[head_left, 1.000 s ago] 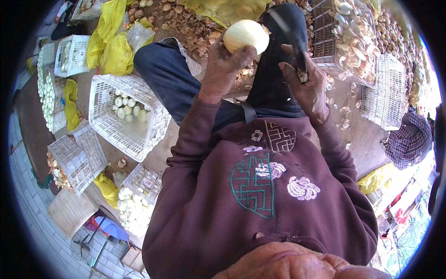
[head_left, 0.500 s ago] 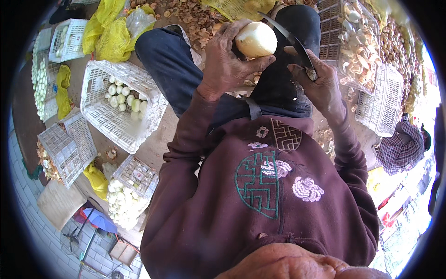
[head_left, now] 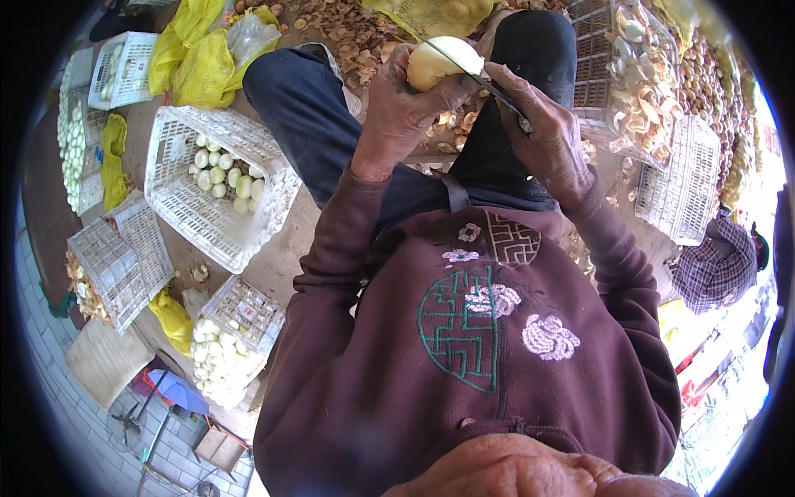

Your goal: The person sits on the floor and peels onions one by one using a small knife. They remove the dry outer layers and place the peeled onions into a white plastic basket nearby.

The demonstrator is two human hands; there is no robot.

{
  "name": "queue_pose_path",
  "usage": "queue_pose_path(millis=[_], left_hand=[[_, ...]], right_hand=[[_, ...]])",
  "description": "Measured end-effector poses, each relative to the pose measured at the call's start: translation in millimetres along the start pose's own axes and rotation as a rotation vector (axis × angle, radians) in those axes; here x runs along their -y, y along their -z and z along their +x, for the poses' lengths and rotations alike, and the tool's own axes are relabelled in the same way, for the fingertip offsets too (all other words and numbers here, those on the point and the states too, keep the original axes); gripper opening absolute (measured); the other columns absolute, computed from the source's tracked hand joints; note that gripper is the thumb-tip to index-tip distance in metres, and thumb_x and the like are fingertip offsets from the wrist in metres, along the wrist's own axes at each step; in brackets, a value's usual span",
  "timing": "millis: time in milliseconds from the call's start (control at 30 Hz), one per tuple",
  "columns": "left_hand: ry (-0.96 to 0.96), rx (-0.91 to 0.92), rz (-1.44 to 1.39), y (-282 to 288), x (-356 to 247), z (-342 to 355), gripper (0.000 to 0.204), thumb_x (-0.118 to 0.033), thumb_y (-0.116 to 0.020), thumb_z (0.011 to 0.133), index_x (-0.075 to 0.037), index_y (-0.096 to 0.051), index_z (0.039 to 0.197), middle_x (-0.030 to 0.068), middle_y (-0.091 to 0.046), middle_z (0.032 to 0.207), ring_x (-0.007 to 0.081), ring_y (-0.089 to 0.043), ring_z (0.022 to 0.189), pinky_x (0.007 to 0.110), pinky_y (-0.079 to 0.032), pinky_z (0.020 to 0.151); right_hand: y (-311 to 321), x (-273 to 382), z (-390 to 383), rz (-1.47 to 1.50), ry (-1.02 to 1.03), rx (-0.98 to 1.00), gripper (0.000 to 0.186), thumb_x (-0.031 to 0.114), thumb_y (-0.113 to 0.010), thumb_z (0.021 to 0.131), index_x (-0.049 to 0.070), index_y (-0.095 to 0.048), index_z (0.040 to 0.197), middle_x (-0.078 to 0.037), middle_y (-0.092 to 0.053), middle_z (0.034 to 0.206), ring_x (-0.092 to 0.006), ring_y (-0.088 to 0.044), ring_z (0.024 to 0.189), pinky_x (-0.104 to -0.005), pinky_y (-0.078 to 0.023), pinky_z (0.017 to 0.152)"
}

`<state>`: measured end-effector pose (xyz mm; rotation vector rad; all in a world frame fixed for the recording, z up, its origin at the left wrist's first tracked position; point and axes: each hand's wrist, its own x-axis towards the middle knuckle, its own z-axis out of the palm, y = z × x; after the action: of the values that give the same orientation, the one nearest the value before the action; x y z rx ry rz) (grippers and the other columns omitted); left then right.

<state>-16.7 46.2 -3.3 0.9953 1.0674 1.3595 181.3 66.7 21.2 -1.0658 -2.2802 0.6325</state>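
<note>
My left hand (head_left: pixel 406 112) grips a pale, peeled-looking onion (head_left: pixel 439 60) above my lap, between my knees, fingers wrapped round its left side and thumb beneath it. My right hand (head_left: pixel 538 124) is closed on the handle of a knife (head_left: pixel 489 84), just right of the onion. The long, thin blade crosses the onion's face diagonally toward the upper left, and my right thumb is raised beside the onion's right edge. Below the hands are my dark trousers and maroon embroidered top.
At left stand a white crate (head_left: pixel 170 186) holding pale onions, more crates and yellow mesh sacks (head_left: pixel 203 70). Dry skins (head_left: pixel 356 37) litter the ground ahead. At right are crates of peelings (head_left: pixel 642 124), rows of brown onions (head_left: pixel 704 83) and a person in a checked shirt (head_left: pixel 712 273).
The knife has swung left from beside the onion to lie across it, with my right hand moving up and inward. My left hand has turned the onion slightly.
</note>
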Motion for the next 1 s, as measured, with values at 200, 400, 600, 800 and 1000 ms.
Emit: queue_pose_path(millis=[200, 400, 600, 800, 1000], left_hand=[[0.192, 0.023, -0.157, -13.4, -5.2, -5.5, 0.038, -0.023, -0.077, 0.078, 0.0, -0.058, 0.101, 0.0023, -0.063, 0.088, 0.0065, -0.059, 0.076, 0.021, -0.05, 0.068], [0.195, 0.036, -0.169, -22.4, -1.9, -7.5, 0.032, -0.02, -0.074, 0.079, 0.0, -0.059, 0.099, 0.0012, -0.063, 0.088, 0.0056, -0.058, 0.078, 0.021, -0.05, 0.07], [0.175, 0.016, -0.102, -23.5, -9.5, -6.9, 0.042, -0.022, -0.077, 0.075, 0.002, -0.056, 0.102, 0.0042, -0.064, 0.088, 0.0074, -0.06, 0.078, 0.021, -0.051, 0.07], [0.08, -0.03, 0.065, -15.1, -5.2, -12.4, 0.048, -0.026, -0.081, 0.071, 0.002, -0.055, 0.1, 0.0064, -0.065, 0.086, 0.0082, -0.061, 0.076, 0.022, -0.052, 0.067], [0.043, 0.027, 0.204, -19.7, -18.7, -15.3, 0.048, -0.026, -0.082, 0.07, 0.002, -0.055, 0.098, 0.0064, -0.065, 0.084, 0.0075, -0.061, 0.073, 0.022, -0.052, 0.065]], right_hand=[[2.3, 3.5, 10.5, -0.174, -0.032, 0.005, 0.047, 0.004, -0.059, 0.08, 0.017, -0.053, 0.125, -0.01, -0.061, 0.086, -0.0349, -0.062, 0.071, -0.0399, -0.051, 0.06], [-9.4, -2.4, 13.9, -0.142, -0.092, -0.052, 0.036, 0.006, -0.057, 0.082, 0.016, -0.06, 0.117, -0.012, -0.062, 0.083, -0.0301, -0.063, 0.068, -0.0378, -0.051, 0.059], [-7.8, -6.6, 13.9, 0.517, -0.437, -0.018, 0.022, 0.007, -0.06, 0.087, 0.005, -0.066, 0.108, -0.007, -0.069, 0.092, -0.0101, -0.062, 0.076, -0.0259, -0.05, 0.068], [9.2, 3.8, 1.8, 0.849, -0.441, -0.064, 0.024, 0.012, -0.063, 0.089, 0.004, -0.065, 0.111, 0.003, -0.061, 0.081, -0.003, -0.051, 0.072, -0.0189, -0.042, 0.063], [9.3, 5.1, 8.4, 0.405, -0.091, -0.094, 0.025, 0.011, -0.066, 0.084, 0.001, -0.063, 0.107, -0.008, -0.067, 0.086, -0.0163, -0.065, 0.074, -0.0253, -0.05, 0.065]])
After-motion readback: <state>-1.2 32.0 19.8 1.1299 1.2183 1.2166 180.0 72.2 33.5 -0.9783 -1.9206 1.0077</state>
